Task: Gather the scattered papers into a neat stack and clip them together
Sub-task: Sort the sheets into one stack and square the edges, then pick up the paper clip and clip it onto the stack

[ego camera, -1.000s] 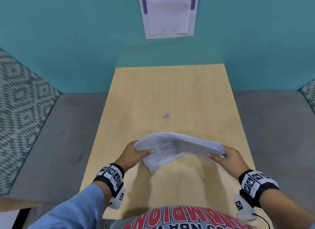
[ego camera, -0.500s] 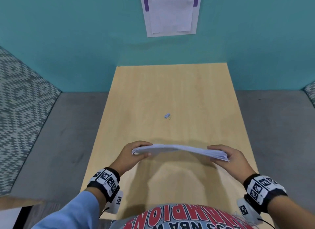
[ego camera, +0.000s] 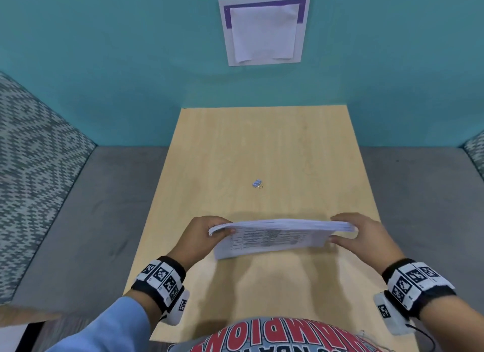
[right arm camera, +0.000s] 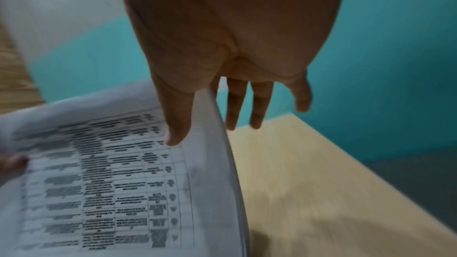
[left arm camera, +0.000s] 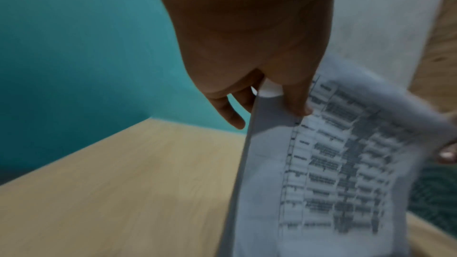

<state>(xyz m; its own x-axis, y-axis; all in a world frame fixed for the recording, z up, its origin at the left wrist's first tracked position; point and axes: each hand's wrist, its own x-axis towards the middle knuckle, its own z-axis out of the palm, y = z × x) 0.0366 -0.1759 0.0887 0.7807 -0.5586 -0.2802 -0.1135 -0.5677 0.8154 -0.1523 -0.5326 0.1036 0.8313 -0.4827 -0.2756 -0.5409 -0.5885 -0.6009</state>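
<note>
A: Left hand (ego camera: pixel 201 236) first: thumb (left arm camera: pixel 294 103) on the printed face, fingers (left arm camera: pixel 228 112) behind, pinching the left end of the stack of papers (ego camera: pixel 277 237).

B: And the right hand (ego camera: pixel 366 233) mirrors it, thumb (right arm camera: pixel 176 124) down on the table-print page, the other fingers (right arm camera: pixel 235 108) stretched along the back, clamping the right end.

A: So the stack hangs between both hands, tilted up on edge above the wooden table (ego camera: pixel 262 147), printed side toward the person.

B: Beyond the fingers, well apart toward the teal wall (ego camera: pixel 104 63), one small binder clip (ego camera: pixel 257 183) lies on the wood.

A: Higher still on that wall, a white sheet in a purple-edged frame (ego camera: pixel 264 29).
</note>
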